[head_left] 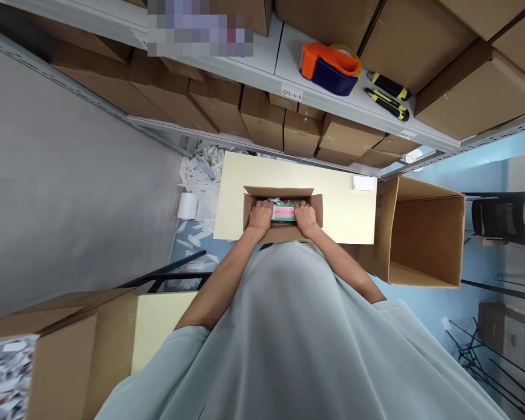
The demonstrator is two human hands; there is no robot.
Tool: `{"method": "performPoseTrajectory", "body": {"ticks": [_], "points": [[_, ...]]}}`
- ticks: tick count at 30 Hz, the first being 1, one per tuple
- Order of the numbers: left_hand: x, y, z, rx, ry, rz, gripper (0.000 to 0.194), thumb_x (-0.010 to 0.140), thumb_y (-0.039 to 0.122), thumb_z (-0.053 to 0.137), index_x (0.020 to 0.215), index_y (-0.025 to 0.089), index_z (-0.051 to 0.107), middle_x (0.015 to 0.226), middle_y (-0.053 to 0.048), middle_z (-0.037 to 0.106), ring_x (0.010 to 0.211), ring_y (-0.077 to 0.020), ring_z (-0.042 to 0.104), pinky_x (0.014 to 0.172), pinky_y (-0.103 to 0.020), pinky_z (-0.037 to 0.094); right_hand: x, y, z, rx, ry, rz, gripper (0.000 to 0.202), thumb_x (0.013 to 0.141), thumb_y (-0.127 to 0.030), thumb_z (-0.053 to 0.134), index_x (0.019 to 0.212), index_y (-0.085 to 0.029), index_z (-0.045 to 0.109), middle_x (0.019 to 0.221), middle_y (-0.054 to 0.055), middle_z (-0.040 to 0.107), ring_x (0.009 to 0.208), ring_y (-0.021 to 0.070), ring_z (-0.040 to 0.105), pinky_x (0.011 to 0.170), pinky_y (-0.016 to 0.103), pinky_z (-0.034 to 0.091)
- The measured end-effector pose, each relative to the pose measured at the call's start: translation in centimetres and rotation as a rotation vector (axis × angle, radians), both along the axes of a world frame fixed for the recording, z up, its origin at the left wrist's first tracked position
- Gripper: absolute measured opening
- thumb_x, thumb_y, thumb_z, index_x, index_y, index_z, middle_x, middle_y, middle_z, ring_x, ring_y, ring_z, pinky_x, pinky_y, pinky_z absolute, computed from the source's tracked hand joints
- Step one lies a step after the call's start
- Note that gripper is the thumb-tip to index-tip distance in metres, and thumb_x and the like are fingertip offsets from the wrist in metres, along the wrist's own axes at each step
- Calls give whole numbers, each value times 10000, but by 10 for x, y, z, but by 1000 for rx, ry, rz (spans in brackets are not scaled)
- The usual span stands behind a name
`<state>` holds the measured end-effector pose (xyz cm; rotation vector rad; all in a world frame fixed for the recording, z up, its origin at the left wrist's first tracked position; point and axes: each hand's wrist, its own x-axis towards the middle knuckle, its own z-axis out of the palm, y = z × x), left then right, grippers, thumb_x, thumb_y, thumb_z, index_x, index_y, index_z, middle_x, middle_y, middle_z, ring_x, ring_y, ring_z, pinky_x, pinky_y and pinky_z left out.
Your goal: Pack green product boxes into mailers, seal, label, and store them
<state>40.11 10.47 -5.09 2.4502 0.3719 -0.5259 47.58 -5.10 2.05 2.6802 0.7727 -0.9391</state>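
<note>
An open cardboard box (284, 234) stands on the pale yellow table in front of me, its flaps folded outward. Inside it lies a small pink and green box (284, 212), with some crinkled clear or white material around it. My left hand (261, 216) reaches in at the left end of the small box, fingers curled and closed against it. At the opposite end, my right hand (305, 217) is closed on it in the same way. The fingertips of both hands are partly hidden.
A small white box (363, 183) lies at the table's (350, 219) back right. A large open carton (426, 239) stands to the right. Above, a shelf (262, 64) holds cartons, an orange and blue tape dispenser (330, 69) and box cutters (389, 96). Paper scraps (203, 172) lie left.
</note>
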Motion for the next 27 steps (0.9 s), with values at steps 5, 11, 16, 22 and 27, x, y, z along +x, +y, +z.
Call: {"method": "performPoseTrajectory", "body": {"ticks": [5,11,16,22,27], "points": [[-6,3,12,-20,-58,13,623,884,62,545,1493,102,666,1440,-302,649,1452,-472,510,1172,-607,523,-5,0,6,17,-22,-3,548,1060,32,455,1594,1,578,1507,359,637,1325,345,716,1062,445,644],[-64,26,56,88,-403,257,639,1017,234,578,1649,147,544,1691,-234,531,1636,-427,384,1317,-584,374,-20,-66,34,469,-253,-99,538,1136,-243,568,1664,-140,543,1630,239,567,1475,347,555,1213,491,548],[-82,33,69,181,-229,568,405,1017,381,616,1270,97,757,1275,-263,759,1302,-464,623,1131,-588,458,-27,-109,30,553,-350,-409,290,1096,-394,600,1158,-163,764,1084,162,767,1074,335,685,909,439,585],[-120,16,90,202,-203,718,223,1001,337,614,942,197,777,1105,-181,815,1146,-403,698,1021,-506,466,-25,-99,37,655,-240,-342,320,1087,-415,504,926,-217,697,891,82,759,840,258,678,762,356,478],[-220,-8,120,316,-162,983,244,996,416,643,914,216,756,1017,-140,808,1051,-359,720,967,-467,492,-33,-69,49,787,-63,-149,331,1081,-456,526,889,-230,674,845,52,721,768,226,640,750,344,472]]}}
